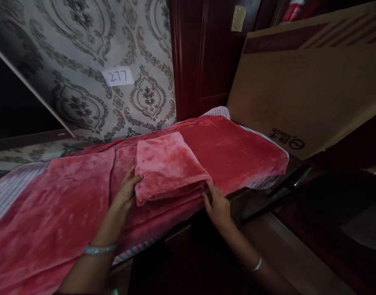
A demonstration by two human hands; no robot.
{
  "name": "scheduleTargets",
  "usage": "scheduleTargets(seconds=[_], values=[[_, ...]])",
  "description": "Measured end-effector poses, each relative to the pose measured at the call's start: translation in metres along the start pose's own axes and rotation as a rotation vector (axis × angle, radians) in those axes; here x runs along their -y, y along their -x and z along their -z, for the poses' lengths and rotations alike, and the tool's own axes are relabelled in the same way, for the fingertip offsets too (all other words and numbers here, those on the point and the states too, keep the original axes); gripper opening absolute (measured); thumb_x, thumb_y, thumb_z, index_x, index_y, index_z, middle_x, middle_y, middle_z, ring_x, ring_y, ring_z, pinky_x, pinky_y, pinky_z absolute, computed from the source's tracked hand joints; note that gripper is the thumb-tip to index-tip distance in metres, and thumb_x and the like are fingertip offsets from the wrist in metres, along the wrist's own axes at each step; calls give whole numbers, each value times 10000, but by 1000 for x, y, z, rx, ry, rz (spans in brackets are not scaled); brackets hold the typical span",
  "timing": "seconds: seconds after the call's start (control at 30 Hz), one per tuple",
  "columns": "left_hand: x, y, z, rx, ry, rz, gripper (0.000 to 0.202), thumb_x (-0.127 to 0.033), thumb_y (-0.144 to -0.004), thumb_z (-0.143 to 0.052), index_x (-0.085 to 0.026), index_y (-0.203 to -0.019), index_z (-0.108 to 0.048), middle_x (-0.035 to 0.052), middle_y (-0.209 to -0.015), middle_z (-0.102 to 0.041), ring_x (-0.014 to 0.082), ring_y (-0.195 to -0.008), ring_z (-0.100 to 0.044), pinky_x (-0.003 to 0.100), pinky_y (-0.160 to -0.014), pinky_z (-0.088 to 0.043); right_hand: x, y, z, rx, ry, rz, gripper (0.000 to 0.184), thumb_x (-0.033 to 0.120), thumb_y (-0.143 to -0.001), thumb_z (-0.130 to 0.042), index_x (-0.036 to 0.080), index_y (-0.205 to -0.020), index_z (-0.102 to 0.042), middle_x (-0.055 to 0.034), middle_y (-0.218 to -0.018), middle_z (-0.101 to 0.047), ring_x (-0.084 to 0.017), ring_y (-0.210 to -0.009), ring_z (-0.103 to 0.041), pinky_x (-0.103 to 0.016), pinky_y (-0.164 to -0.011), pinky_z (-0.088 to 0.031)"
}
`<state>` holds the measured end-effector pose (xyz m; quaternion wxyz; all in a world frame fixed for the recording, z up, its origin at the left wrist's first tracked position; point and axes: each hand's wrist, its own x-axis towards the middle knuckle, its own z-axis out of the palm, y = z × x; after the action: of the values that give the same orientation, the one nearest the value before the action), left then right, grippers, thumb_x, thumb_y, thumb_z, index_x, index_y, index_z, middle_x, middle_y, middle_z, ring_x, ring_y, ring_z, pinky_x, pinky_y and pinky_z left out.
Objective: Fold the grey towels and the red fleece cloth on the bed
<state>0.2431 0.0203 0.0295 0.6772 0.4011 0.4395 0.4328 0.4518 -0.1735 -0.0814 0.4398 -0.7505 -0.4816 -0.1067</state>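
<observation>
A folded pink plush cloth (166, 164) lies in the middle of a long surface spread with more red-pink plush fabric (237, 151). My left hand (126, 190) is at its left edge, the thumb and fingers closed about the side. At the near right corner, my right hand (217, 205) pinches the cloth's edge between thumb and fingers. To the left, another folded layer of the pink plush (77, 192) lies flat. Striped fabric (19, 188) shows from under the plush at the ends and along the front edge.
A large cardboard box (298, 82) leans at the back right beside a dark red wooden door (188, 61). Patterned wallpaper (139, 37) bears a paper label (118, 76) reading 277. A dark screen (19, 98) stands at the left. Dark chair-like parts (277, 192) are at the right.
</observation>
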Motion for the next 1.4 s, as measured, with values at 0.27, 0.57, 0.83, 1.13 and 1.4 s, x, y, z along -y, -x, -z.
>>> scheduleTargets(seconds=[0.27, 0.57, 0.83, 1.13, 1.4], values=[[5, 3, -1, 1, -5, -33, 797, -15, -627, -659, -194, -1389, -510, 68, -1041, -749, 231, -915, -734, 341, -830, -615, 6, -22, -1, 205, 161, -336, 347, 384, -902, -575, 208, -1196, -625, -9, -700, -676, -212, -661, -666, -257, -552, -368], [23, -1, 19, 16, -51, -56, 765, -71, -586, -714, -211, -1323, -563, 65, -1169, -722, 242, -1067, -697, 354, -958, -567, -2, -23, -20, 11, -59, -324, 278, 338, -828, -469, 188, -991, -636, 14, -627, -593, -163, -567, -578, -247, -548, -358], [31, 5, 34, -7, -234, -70, 857, -131, -648, -699, -254, -1459, -449, 70, -1330, -650, 257, -1180, -645, 387, -1040, -518, -9, -5, -21, -153, -238, -329, 262, 394, -823, -454, 187, -903, -594, 69, -525, -473, -131, -447, -468, -242, -489, -368], [17, -23, 59, 66, -579, -123, 764, -464, -618, -794, -227, -1314, -585, 104, -1261, -690, 303, -1150, -654, 389, -998, -525, -11, -5, -19, -84, -271, -382, 372, 518, -814, -563, 181, -944, -648, 61, -512, -512, -144, -437, -508, -245, -468, -398], [-43, -102, -23, 80, -1534, -686, 290, -306, -831, -526, -217, -1014, -733, 120, -1040, -755, 302, -1010, -696, 379, -885, -525, -16, -8, -28, -45, -298, -431, 451, 666, -832, -505, 234, -755, -613, 10, -532, -582, -180, -463, -573, -268, -465, -431]])
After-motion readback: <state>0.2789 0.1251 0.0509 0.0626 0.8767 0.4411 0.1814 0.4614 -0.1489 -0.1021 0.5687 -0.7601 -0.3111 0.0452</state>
